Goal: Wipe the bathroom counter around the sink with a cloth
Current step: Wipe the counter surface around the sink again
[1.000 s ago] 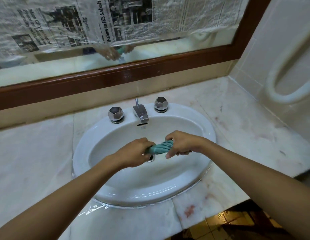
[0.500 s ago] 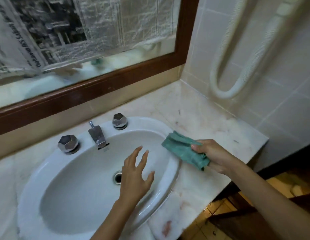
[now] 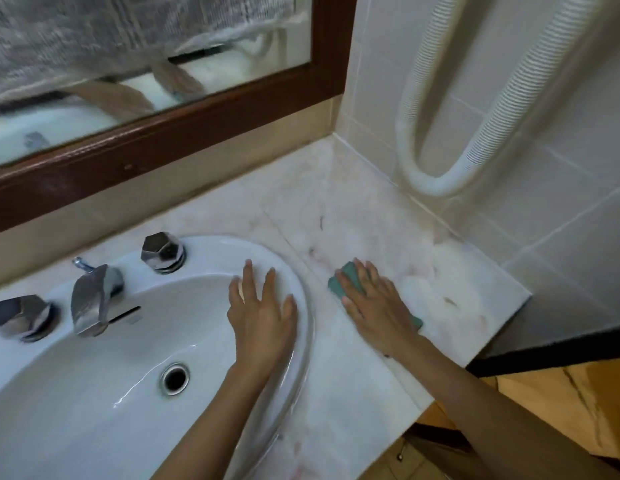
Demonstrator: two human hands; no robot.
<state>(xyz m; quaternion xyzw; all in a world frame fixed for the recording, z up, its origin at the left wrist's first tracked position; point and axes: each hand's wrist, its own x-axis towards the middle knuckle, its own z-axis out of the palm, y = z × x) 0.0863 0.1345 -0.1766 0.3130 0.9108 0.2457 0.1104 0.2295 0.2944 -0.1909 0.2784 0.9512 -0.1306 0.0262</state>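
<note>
Right hand [image 3: 374,303] is flat, fingers straight and spread, palm down on the cloth [image 3: 351,276]. No gripping, just pressing. The cloth is folded small and sits on the worktop [image 3: 371,220] just right of the sink [image 3: 211,247], mostly hidden under the hand, with a teal corner poking out front and a sliver by the wrist. A flat palm makes sense here: it spreads the pressure over the whole pad so more of it meets the marble, and a folded cloth won't bunch up when pushed.

Left hand [image 3: 262,313] is also open, fingers splayed, lying on the right side of the sink rim and holding nothing. Looks like a brace to me, something to lean on while the other arm reaches across.

The cloth is close to the rim's curve, which is probably the spot where grime collects, so starting there is sensible. Behind it the worktop has dark flecks and pinkish marks running back toward the corner under the hose [image 3: 440,181], so I'd say most of this side isn't wiped yet. The strip behind the tap [image 3: 94,299] will be fiddlier, since the knobs get in the way. The basin looks wet, so the left hand might slip.
</note>
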